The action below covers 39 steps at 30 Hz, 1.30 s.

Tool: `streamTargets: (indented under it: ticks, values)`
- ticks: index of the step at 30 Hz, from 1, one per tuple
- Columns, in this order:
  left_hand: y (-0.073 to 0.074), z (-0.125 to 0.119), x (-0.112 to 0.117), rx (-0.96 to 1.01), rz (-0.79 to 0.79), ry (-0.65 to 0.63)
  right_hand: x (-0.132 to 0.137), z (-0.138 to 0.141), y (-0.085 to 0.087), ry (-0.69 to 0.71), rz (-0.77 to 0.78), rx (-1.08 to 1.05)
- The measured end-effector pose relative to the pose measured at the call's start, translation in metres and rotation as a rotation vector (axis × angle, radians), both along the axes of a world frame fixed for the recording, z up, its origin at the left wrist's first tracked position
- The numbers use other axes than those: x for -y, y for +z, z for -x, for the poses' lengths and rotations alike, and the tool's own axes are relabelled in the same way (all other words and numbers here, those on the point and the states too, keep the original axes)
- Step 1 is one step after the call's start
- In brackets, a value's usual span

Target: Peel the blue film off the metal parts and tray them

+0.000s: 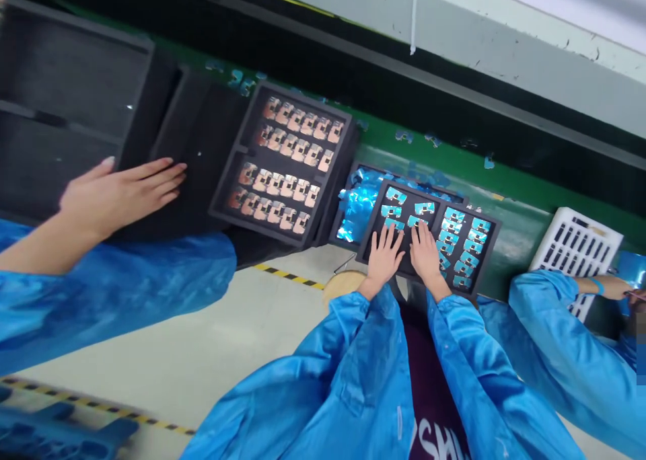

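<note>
Well, green bench (517,255) overlooks pale floor (252,342), left hand (385,253) and right hand (425,250) unclenched over a tray (408,206).

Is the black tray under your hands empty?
Not empty: blue pieces lie in rows in the black tray. Whether it's full, I can't tell: the left hand and right hand cover part.

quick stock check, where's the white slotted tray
In the head view, the white slotted tray is at right, past the black tray of blue parts, partly under a co-worker's forearm.
</note>
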State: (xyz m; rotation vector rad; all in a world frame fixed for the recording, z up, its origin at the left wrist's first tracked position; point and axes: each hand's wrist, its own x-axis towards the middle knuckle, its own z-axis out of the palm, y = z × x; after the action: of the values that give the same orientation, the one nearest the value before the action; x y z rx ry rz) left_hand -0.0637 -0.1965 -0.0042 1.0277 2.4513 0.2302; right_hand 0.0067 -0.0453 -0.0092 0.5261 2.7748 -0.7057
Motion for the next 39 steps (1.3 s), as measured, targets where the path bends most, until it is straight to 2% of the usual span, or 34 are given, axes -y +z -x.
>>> streamTargets:
  ticks: [4,9,13,15,17,18,21,23,25,27,29,31,32,33,36,39]
  values:
    - [0.007,0.006,-0.008,0.013,-0.022,0.068,-0.004,0.009,0.001,-0.054,0.086,-0.034]
    - [0.014,0.018,-0.010,0.056,-0.007,0.106,0.005,0.025,0.003,-0.141,0.060,0.009]
    - [0.024,0.025,-0.006,0.093,-0.001,0.072,0.016,0.028,0.017,-0.163,0.044,-0.019]
    - [0.029,0.031,-0.009,0.089,-0.023,0.051,0.005,0.025,0.025,-0.168,0.050,-0.065]
    - [0.032,0.043,-0.017,0.055,-0.089,0.021,-0.030,0.021,0.029,-0.218,0.013,-0.155]
    - [0.031,0.051,-0.025,0.027,-0.136,0.010,-0.058,0.018,0.027,-0.271,-0.022,-0.211]
    - [0.020,0.088,-0.068,-0.067,-0.307,-0.006,-0.172,0.002,0.012,-0.545,-0.145,-0.360]
    - [0.007,0.117,-0.117,-0.100,-0.407,-0.048,-0.260,-0.012,-0.004,-0.751,-0.206,-0.362]
    - [-0.006,0.141,-0.179,-0.106,-0.460,-0.142,-0.342,-0.020,-0.018,-0.819,-0.263,-0.326]
    - [-0.017,0.153,-0.246,-0.105,-0.471,-0.268,-0.411,-0.018,-0.032,-0.709,-0.330,-0.260]
    - [-0.032,0.153,-0.309,-0.095,-0.467,-0.425,-0.463,-0.009,-0.045,-0.510,-0.392,-0.167]
    - [-0.051,0.140,-0.360,-0.066,-0.460,-0.573,-0.500,0.003,-0.058,-0.363,-0.414,-0.065]
    - [-0.061,0.131,-0.379,-0.058,-0.448,-0.593,-0.514,0.007,-0.065,-0.338,-0.409,-0.024]
    - [-0.071,0.121,-0.395,-0.059,-0.430,-0.567,-0.524,0.009,-0.071,-0.335,-0.399,0.012]
    - [-0.091,0.093,-0.425,-0.097,-0.354,-0.343,-0.542,0.006,-0.084,-0.386,-0.379,0.067]
    - [-0.093,0.081,-0.440,-0.106,-0.306,-0.235,-0.549,-0.003,-0.086,-0.421,-0.387,0.072]
